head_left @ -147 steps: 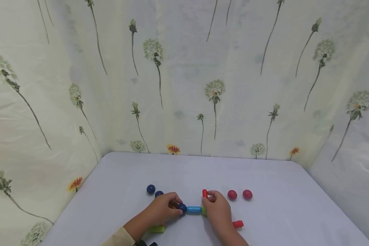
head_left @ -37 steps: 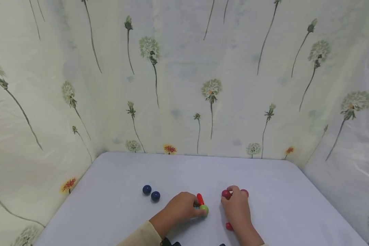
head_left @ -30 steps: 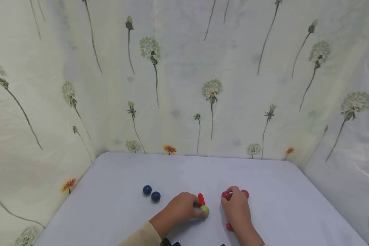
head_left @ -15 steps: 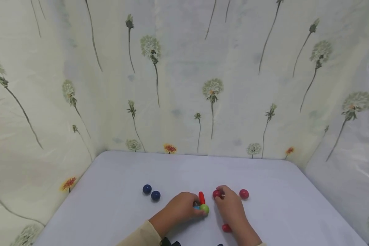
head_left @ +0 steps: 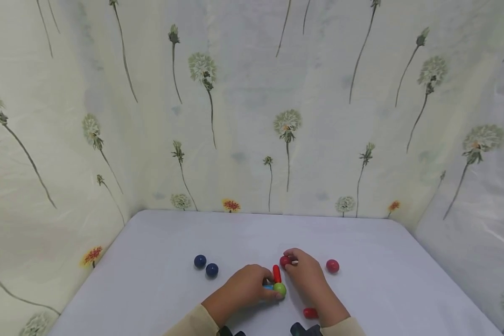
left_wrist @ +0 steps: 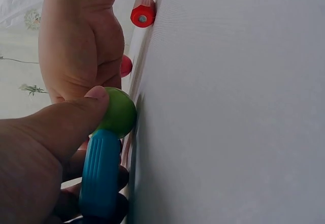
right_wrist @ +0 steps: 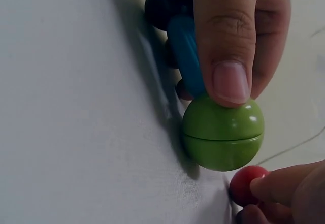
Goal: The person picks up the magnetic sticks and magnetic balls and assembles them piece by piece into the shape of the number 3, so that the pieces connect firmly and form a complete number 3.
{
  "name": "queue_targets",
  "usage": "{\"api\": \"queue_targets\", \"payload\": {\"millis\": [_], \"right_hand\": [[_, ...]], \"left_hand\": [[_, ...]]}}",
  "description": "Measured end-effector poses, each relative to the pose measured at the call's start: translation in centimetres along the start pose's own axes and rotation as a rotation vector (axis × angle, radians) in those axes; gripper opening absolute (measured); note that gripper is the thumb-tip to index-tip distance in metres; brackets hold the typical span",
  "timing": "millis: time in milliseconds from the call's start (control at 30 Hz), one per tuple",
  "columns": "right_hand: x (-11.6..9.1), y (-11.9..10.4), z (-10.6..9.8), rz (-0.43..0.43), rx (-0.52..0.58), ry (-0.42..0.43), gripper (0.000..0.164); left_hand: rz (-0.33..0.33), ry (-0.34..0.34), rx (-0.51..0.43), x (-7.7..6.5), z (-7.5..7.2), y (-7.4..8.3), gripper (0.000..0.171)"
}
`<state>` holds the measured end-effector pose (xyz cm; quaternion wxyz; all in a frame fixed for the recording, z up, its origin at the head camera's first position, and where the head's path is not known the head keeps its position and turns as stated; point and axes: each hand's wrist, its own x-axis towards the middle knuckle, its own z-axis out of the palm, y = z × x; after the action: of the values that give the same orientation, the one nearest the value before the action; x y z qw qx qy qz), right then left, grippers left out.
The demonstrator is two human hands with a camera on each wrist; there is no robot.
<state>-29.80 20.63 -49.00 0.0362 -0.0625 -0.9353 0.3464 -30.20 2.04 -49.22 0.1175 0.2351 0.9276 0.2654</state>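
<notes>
My left hand (head_left: 244, 285) grips a joined toy piece of building balls and rods, its thumb on the green ball (right_wrist: 223, 135). A ribbed blue rod (left_wrist: 99, 176) runs from that ball to a dark blue ball (right_wrist: 165, 5), seen in the right wrist view. From the green ball a red rod (head_left: 276, 274) points away toward the back. My right hand (head_left: 307, 275) pinches a red ball (head_left: 284, 261) between thumb and fingers, close to the far end of that red rod. Whether ball and rod touch is unclear.
Two dark blue balls (head_left: 206, 265) lie to the left on the white table (head_left: 164, 298). One red ball (head_left: 332, 266) lies right of my right hand. Beside my right forearm lies another red rod (head_left: 310, 313), a metal spot in its end. Patterned curtains surround the table.
My right hand has carried the red ball left, away from the other red ball and up to the red rod. Earlier, my left hand moved from the dark blue ball to the green one.
</notes>
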Motion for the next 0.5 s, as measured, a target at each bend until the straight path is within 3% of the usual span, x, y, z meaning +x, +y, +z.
{"api": "queue_targets", "payload": {"millis": [500], "right_hand": [[1.2,-0.3,1.0,-0.039,0.037,-0.041,0.034]], "left_hand": [[0.021,-0.018,0.013,0.1,-0.1,-0.2,0.038]]}}
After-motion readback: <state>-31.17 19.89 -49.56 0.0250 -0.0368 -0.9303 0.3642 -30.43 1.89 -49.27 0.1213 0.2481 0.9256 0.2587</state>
